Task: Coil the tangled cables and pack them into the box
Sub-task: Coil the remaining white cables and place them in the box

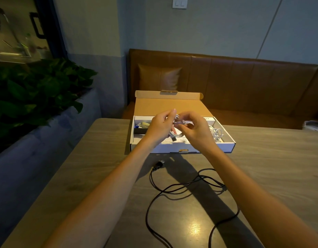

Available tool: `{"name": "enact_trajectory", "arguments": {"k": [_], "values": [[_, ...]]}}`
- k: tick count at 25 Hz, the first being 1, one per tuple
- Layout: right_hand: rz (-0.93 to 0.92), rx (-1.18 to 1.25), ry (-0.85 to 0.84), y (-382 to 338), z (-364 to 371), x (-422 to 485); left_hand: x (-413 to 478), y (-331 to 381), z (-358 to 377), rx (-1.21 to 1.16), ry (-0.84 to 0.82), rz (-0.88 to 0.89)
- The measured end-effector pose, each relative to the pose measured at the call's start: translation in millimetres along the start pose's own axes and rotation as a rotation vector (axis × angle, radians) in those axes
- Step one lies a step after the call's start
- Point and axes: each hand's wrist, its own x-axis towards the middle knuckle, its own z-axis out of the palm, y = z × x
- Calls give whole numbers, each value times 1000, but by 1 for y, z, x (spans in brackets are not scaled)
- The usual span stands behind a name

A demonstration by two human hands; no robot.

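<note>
Both hands up over the flat white cardboard box [181, 148], brown-lined lid standing open at the far side. Gripping a small bundle of white cable [177, 135] in the left hand [160, 127], fingers curled round the loops, forefinger sticking up. Pinching a strand at the top of that bundle with the right hand [195, 128], thumb and fingertips pressed together; possibly a purplish tie there, too blurred to call. Already down in the box's right compartment: a second white coiled cable [216, 134]. Tucked into the left side, partly hidden behind the left wrist: small blue and pale yellow items [144, 124]. Sprawled loose on the grey wood-grain table [270, 158], just in front of the box and between the forearms: a thin black cable [172, 187], uncoiled, black plug [159, 164] near the box's front wall. Beyond: brown leather bench [244, 83] with matching cushion [160, 77]; off left, dark green leafy plant [38, 90].
</note>
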Motion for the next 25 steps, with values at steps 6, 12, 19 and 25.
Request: {"name": "enact_trajectory", "arguments": {"k": [6, 12, 19, 25], "values": [[49, -189, 31, -7, 4, 9, -11, 0, 10, 21, -16, 67], [174, -22, -351, -7, -12, 6, -13, -16, -1, -76, -22, -102], [437, 587, -349, -15, -19, -8, -6, -10, -4, -190, 121, -223], [538, 589, -128, -18, -9, -6, -9, -4, -2, -76, 73, -99]]}}
